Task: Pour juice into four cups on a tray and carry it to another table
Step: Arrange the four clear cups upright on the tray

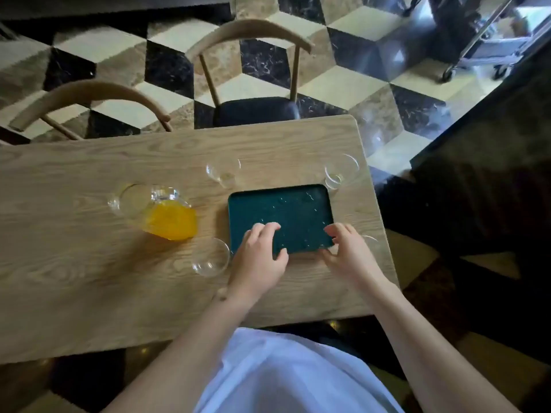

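Tray: where it lies flat on the desk [89, 278], I see the tray [286, 210], dark green, rectangular, with rounded corners and pale specks.
Left hand [259, 257]: my grip holds the near left corner, fingers curled on top, thumb at the edge.
Right hand [348, 254]: pinches the near right corner.

The person wears a loose white garment [283, 374], forearms [417, 329] bare.

Tray [295, 210]: dark teal-green, scattered pale flecks. Table [89, 278] under tray: light oak tone, wavy grain. Jug [161, 210] left of tray: clear glass, vivid orange-yellow liquid. Glasses [211, 259] around tray: colourless. Floor [167, 64] beyond tray: cube pattern in veined black, cream and tan. Chair [253, 108] beyond tray: pale wood, black seat.
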`<state>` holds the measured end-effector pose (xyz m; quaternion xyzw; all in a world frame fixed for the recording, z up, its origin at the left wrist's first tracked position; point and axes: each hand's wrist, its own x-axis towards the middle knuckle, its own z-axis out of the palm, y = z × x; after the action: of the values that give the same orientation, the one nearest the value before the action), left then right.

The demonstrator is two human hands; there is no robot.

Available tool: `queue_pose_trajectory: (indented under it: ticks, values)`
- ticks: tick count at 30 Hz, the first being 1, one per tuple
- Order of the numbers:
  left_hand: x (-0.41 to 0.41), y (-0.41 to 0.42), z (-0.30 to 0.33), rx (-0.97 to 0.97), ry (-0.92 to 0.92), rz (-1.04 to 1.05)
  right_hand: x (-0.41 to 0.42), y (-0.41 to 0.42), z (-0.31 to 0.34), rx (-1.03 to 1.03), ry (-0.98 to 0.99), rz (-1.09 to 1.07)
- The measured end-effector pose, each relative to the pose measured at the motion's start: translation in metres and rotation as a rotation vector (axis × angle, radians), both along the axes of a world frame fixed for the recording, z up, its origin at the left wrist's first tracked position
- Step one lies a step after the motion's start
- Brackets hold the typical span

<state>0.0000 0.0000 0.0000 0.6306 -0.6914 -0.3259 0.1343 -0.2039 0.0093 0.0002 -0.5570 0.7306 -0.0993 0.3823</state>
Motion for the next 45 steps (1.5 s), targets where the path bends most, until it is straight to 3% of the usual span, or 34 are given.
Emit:
queue_pose_trajectory:
  ticks: [5, 10, 15, 19, 24, 33, 45]
  values:
    - [0.066, -0.006, -0.030, -0.071, -0.351, -0.100, -0.041, 0.004, -0.010, 0.035, 0.459, 0.064]
    - [0.089, -0.008, -0.038, 0.062, -0.489, -0.084, -0.052, -0.001, -0.032, 0.261, 0.472, 0.159]
    - [0.087, -0.006, -0.045, 0.277, -0.587, -0.064, -0.053, -0.004, -0.040, 0.325, 0.481, 0.235]
    - [0.081, -0.010, -0.047, 0.295, -0.583, -0.024, -0.050, -0.006, -0.040, 0.311, 0.493, 0.299]
    - [0.075, -0.014, -0.040, 0.163, -0.578, 0.007, -0.039, -0.016, -0.030, 0.209, 0.454, 0.283]
    - [0.059, -0.031, -0.028, 0.090, -0.376, 0.066, -0.007, -0.048, -0.020, 0.046, 0.359, 0.380]
    - [0.020, -0.042, -0.033, 0.068, -0.287, -0.065, 0.007, -0.064, -0.040, 0.039, 0.411, 0.520]
